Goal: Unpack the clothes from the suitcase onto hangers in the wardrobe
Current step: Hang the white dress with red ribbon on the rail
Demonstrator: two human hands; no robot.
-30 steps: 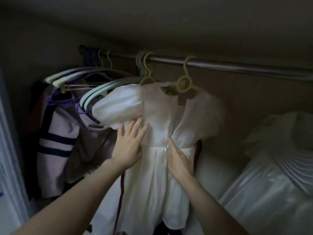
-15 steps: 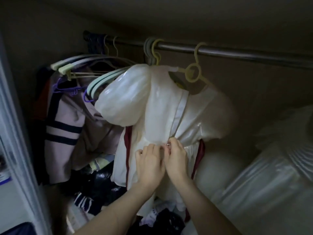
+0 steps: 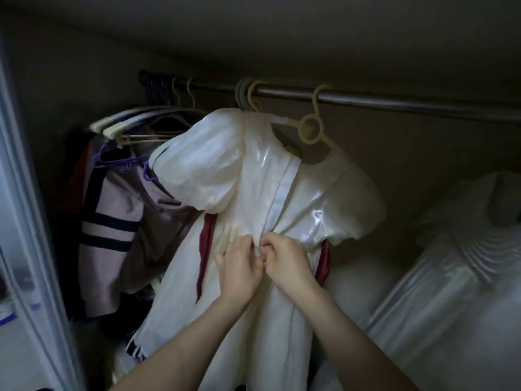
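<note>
White dress (image 3: 253,176) already on yellow hanger (image 3: 310,128) on the rail (image 3: 394,101). Left hand (image 3: 239,266) and right hand (image 3: 287,263) both pinch its waist, probably the zip. Suitcase out of view; remaining clothes unknown.

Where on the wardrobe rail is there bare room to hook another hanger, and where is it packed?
The rail is bare to the right of the yellow hanger that carries the white dress, above the white bundle. Left of the dress it is crowded: empty hangers and the striped pink garment bunch together. Both hands, left hand and right hand, are busy at the dress's waist.
</note>
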